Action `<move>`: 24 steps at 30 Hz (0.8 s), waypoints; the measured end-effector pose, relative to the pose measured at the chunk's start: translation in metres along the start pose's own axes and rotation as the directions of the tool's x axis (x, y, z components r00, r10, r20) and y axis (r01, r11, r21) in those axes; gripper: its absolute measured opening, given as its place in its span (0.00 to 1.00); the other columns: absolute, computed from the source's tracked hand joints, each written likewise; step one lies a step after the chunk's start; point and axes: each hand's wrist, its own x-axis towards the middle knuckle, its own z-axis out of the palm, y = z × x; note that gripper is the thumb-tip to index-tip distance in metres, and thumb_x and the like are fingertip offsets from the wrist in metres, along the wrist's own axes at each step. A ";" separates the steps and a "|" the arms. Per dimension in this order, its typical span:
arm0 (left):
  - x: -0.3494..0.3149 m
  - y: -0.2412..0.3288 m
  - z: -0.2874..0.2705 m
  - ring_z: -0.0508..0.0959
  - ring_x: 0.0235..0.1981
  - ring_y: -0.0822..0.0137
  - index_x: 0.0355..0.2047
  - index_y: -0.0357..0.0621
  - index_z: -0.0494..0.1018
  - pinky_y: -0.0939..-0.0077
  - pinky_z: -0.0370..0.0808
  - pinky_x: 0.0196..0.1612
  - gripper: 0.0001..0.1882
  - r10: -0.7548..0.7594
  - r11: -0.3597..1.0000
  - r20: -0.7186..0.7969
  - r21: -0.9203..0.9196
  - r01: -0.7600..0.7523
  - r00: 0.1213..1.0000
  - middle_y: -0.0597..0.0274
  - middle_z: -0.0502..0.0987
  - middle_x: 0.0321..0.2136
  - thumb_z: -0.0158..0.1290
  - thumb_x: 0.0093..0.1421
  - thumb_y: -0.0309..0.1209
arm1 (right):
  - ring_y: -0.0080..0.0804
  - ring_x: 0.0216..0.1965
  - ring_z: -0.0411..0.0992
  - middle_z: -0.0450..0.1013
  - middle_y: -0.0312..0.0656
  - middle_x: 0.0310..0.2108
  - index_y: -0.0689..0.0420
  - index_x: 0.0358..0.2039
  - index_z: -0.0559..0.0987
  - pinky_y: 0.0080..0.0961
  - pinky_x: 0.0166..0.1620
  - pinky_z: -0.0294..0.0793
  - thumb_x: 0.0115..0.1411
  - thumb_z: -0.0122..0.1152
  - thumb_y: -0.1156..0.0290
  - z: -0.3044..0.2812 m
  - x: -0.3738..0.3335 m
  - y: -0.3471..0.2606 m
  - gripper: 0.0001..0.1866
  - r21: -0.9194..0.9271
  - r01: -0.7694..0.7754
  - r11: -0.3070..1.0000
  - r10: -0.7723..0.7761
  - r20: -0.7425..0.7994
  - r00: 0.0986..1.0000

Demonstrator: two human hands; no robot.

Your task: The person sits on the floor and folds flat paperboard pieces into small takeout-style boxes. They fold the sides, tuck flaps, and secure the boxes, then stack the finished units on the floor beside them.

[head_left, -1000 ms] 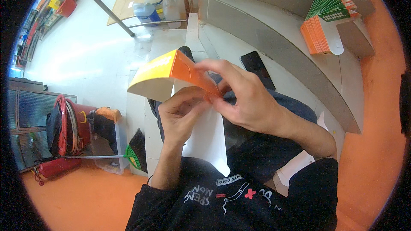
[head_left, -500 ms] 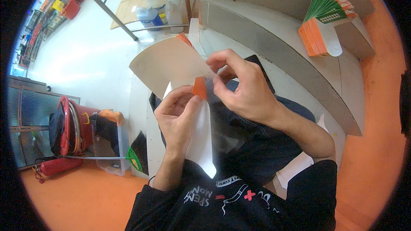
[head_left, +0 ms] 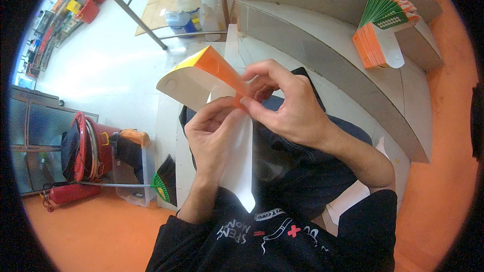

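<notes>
Between my hands is a thin cardboard carton (head_left: pixel 219 68), white inside, with orange and yellow outer faces, partly folded. My left hand (head_left: pixel 214 126) pinches it from below at the orange fold. My right hand (head_left: pixel 287 98) grips the orange edge from the right, thumb and fingertips pressed close beside the left hand's. A long white panel (head_left: pixel 239 171) of the cardboard runs down from the left hand toward my black shirt. The exact fold between the fingertips is hidden.
On the step at the upper right rests a fanned stack of orange and green cartons (head_left: pixel 375 45). A dark flat object (head_left: pixel 312 88) lies behind my right hand. White card (head_left: pixel 348 201) shows by my right elbow. Left stand a broom (head_left: pixel 164 181), clear bin and fire extinguisher (head_left: pixel 73 194).
The carton's upper panel has bent over, so its orange and yellow outer sides now show. My right hand's thumb has come down onto the orange edge, closer to my left fingers.
</notes>
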 end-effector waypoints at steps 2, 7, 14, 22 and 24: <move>0.001 0.000 0.002 0.79 0.36 0.71 0.40 0.31 0.75 0.80 0.75 0.43 0.12 0.008 1.000 0.012 0.007 -0.008 1.000 0.55 0.80 0.34 0.58 0.54 0.19 | 0.38 0.29 0.78 0.76 0.48 0.28 0.60 0.41 0.70 0.28 0.33 0.77 0.51 0.62 0.78 -0.001 0.000 -0.001 0.16 -0.005 0.010 1.000 -0.010 -0.018 1.000; 0.003 -0.002 0.003 0.79 0.37 0.72 0.40 0.31 0.75 0.82 0.74 0.43 0.12 0.036 0.998 0.040 0.044 -0.038 0.999 0.56 0.80 0.35 0.58 0.54 0.19 | 0.32 0.32 0.79 0.77 0.45 0.27 0.61 0.39 0.73 0.25 0.38 0.77 0.52 0.65 0.78 -0.004 -0.003 -0.004 0.14 -0.070 -0.015 0.997 0.016 0.010 1.000; 0.008 -0.006 0.000 0.78 0.39 0.69 0.41 0.31 0.74 0.76 0.74 0.46 0.13 0.028 0.999 0.064 0.030 -0.030 0.998 0.55 0.78 0.37 0.57 0.53 0.16 | 0.46 0.32 0.76 0.76 0.50 0.29 0.63 0.31 0.76 0.33 0.35 0.75 0.51 0.62 0.78 -0.006 -0.005 -0.004 0.06 -0.148 0.060 0.987 -0.065 -0.028 0.998; 0.007 -0.012 0.005 0.79 0.36 0.69 0.40 0.31 0.73 0.78 0.75 0.40 0.10 0.106 0.994 0.076 -0.045 -0.102 0.991 0.56 0.79 0.35 0.55 0.56 0.16 | 0.34 0.34 0.74 0.73 0.43 0.33 0.62 0.29 0.80 0.24 0.39 0.73 0.49 0.67 0.78 -0.008 -0.009 -0.006 0.06 -0.230 0.068 0.971 -0.060 0.042 0.997; 0.008 -0.012 0.003 0.79 0.34 0.68 0.40 0.30 0.72 0.77 0.76 0.38 0.10 0.093 0.995 0.102 -0.032 -0.090 0.990 0.55 0.78 0.35 0.55 0.56 0.16 | 0.34 0.34 0.74 0.73 0.42 0.34 0.62 0.28 0.80 0.24 0.40 0.73 0.48 0.68 0.77 -0.012 -0.007 -0.001 0.06 -0.211 0.041 0.977 -0.023 0.088 0.996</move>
